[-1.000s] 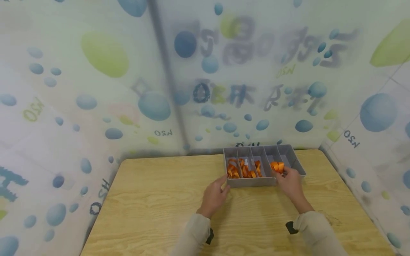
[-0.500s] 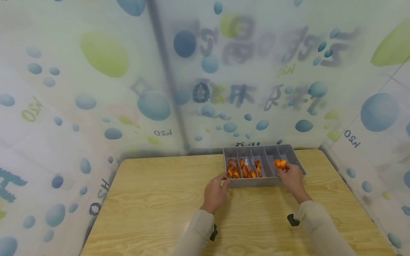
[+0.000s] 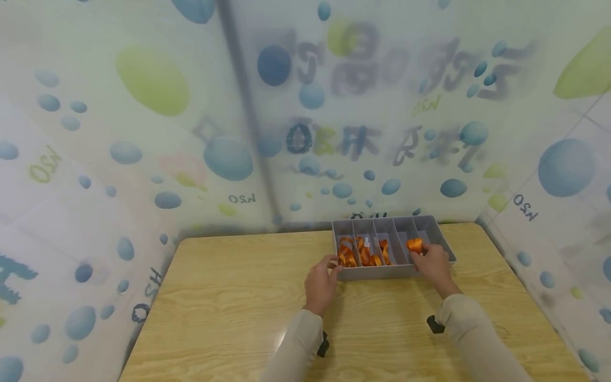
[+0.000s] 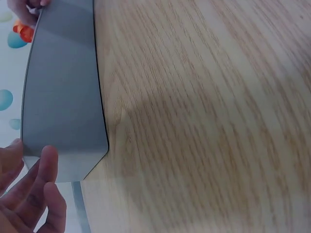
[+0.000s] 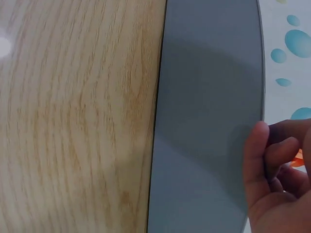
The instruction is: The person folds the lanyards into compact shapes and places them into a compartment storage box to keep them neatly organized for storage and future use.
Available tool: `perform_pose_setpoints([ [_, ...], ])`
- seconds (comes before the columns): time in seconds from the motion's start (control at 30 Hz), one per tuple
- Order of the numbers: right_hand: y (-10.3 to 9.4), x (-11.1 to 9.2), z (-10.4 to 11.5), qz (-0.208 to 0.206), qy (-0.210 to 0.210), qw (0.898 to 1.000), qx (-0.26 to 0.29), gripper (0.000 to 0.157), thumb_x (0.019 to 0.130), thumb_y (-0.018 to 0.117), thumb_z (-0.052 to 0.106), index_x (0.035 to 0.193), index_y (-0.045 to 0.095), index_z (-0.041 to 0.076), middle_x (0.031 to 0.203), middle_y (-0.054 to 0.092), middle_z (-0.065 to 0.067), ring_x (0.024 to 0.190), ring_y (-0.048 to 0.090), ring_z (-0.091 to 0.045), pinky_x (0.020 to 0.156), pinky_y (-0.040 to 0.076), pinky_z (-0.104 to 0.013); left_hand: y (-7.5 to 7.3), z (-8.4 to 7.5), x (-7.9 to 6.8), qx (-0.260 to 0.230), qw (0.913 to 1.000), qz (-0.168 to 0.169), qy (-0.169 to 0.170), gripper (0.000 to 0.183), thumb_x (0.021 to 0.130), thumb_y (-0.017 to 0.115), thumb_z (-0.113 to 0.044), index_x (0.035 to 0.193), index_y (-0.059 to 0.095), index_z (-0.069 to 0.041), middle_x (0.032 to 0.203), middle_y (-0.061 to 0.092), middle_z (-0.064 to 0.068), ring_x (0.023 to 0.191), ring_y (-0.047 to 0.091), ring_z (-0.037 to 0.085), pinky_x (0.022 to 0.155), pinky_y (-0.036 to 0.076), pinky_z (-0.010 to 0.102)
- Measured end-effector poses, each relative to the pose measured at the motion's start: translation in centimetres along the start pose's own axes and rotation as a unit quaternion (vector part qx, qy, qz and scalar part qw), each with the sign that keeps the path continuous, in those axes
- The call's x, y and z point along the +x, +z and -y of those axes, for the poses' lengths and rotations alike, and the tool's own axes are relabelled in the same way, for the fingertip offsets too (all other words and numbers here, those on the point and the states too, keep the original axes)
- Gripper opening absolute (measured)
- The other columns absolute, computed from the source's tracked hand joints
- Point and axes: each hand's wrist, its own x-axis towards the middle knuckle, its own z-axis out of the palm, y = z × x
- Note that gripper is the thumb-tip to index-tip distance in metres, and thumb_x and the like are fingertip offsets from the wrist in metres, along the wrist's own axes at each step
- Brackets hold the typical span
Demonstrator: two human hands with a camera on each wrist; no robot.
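Observation:
A grey divided box [image 3: 382, 272] stands at the back of the table, with coiled orange ribbons in its left compartments. At its front left corner my left hand [image 3: 321, 286] grips the rim; the left wrist view shows thumb and fingers [image 4: 47, 167] around that corner. My right hand [image 3: 433, 268] pinches a bunched orange ribbon [image 3: 414, 245] over the right part of the box, above the front wall. In the right wrist view the curled fingers [image 5: 256, 150] lie by the box's rim, and they hide most of that ribbon.
The wooden table [image 3: 238, 297] reaches back to a patterned wall [image 3: 310, 175], close behind the box. More wall stands at both sides. A white tag [image 3: 367, 242] shows in the second compartment from the left.
The orange ribbon in my right hand has shifted slightly to the right, then a little back left. My left hand stays at the box corner, its wrist a little further right.

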Motion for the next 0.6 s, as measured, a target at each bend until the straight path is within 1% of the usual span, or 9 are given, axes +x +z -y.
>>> perform_pose_setpoints([
  [0.07,-0.13,-0.03,0.29,0.013,0.011,1.000,0.002,0.026,0.090,0.067,0.012,0.100,0.068,-0.013,0.064,0.066,-0.007,0.051,0.062,-0.014,0.046,0.044,-0.027,0.03,-0.08,0.01,0.001,1.0000,-0.004,0.000,0.021,0.089,0.075,-0.015,0.109,0.071,-0.010,0.089,0.076,0.002,0.073,0.068,0.018,0.051,0.042,0.026],
  [0.17,-0.32,-0.06,0.65,0.025,0.027,0.999,0.004,0.030,0.090,0.067,0.012,0.105,0.067,-0.014,0.066,0.067,-0.008,0.053,0.064,-0.016,0.047,0.044,-0.028,0.08,-0.14,0.01,-0.001,1.0000,-0.004,-0.002,0.020,0.089,0.075,-0.014,0.108,0.071,-0.010,0.089,0.076,0.003,0.068,0.066,0.015,0.049,0.040,0.026],
  [0.27,-0.38,-0.03,0.76,0.025,0.034,0.999,0.001,0.032,0.090,0.068,0.013,0.106,0.067,-0.014,0.067,0.068,-0.011,0.053,0.065,-0.018,0.047,0.044,-0.028,0.13,-0.10,0.00,-0.002,1.0000,-0.003,-0.002,0.020,0.090,0.074,-0.015,0.109,0.070,-0.011,0.089,0.076,0.004,0.059,0.060,0.011,0.045,0.037,0.026],
  [0.37,-0.25,0.00,0.59,0.021,0.032,0.999,-0.003,0.036,0.090,0.070,0.014,0.111,0.066,-0.015,0.073,0.069,-0.014,0.054,0.066,-0.017,0.048,0.047,-0.028,0.14,-0.04,-0.04,0.001,1.0000,-0.002,-0.003,0.020,0.090,0.074,-0.017,0.110,0.071,-0.012,0.090,0.076,0.004,0.058,0.060,0.011,0.045,0.036,0.025],
  [0.43,-0.11,0.00,0.43,0.019,0.030,0.999,-0.007,0.037,0.090,0.072,0.014,0.113,0.065,-0.015,0.075,0.069,-0.014,0.054,0.066,-0.015,0.053,0.049,-0.031,0.15,0.03,-0.08,0.004,1.0000,-0.005,0.000,0.021,0.090,0.074,-0.017,0.110,0.071,-0.013,0.090,0.076,0.004,0.062,0.064,0.013,0.046,0.037,0.026],
  [0.47,-0.04,0.00,0.33,0.018,0.028,0.999,-0.008,0.037,0.090,0.072,0.014,0.113,0.065,-0.014,0.074,0.069,-0.013,0.055,0.066,-0.015,0.059,0.050,-0.033,0.13,0.04,-0.11,0.005,1.0000,-0.006,-0.001,0.021,0.090,0.074,-0.017,0.110,0.071,-0.013,0.090,0.076,0.003,0.064,0.065,0.014,0.047,0.038,0.026],
  [0.5,0.01,-0.01,0.27,0.017,0.028,0.999,-0.009,0.037,0.090,0.072,0.015,0.113,0.065,-0.014,0.073,0.069,-0.011,0.055,0.066,-0.016,0.066,0.050,-0.037,0.10,0.04,-0.13,0.006,1.0000,-0.007,-0.001,0.021,0.090,0.074,-0.017,0.110,0.071,-0.013,0.089,0.076,0.003,0.066,0.066,0.015,0.047,0.038,0.027],
  [0.53,0.03,-0.05,0.25,0.017,0.028,0.999,-0.010,0.037,0.091,0.072,0.016,0.113,0.065,-0.013,0.071,0.069,-0.011,0.056,0.067,-0.016,0.071,0.048,-0.041,0.07,0.03,-0.14,0.006,1.0000,-0.007,-0.001,0.021,0.090,0.074,-0.018,0.110,0.071,-0.013,0.089,0.076,0.003,0.067,0.067,0.017,0.047,0.039,0.027],
  [0.6,0.04,-0.13,0.27,0.015,0.025,1.000,-0.007,0.038,0.091,0.072,0.017,0.115,0.065,-0.012,0.071,0.070,-0.013,0.057,0.068,-0.018,0.075,0.046,-0.044,-0.02,0.02,-0.14,0.006,1.0000,-0.006,-0.001,0.021,0.090,0.074,-0.018,0.110,0.072,-0.013,0.088,0.076,0.003,0.067,0.067,0.018,0.047,0.039,0.028],
])
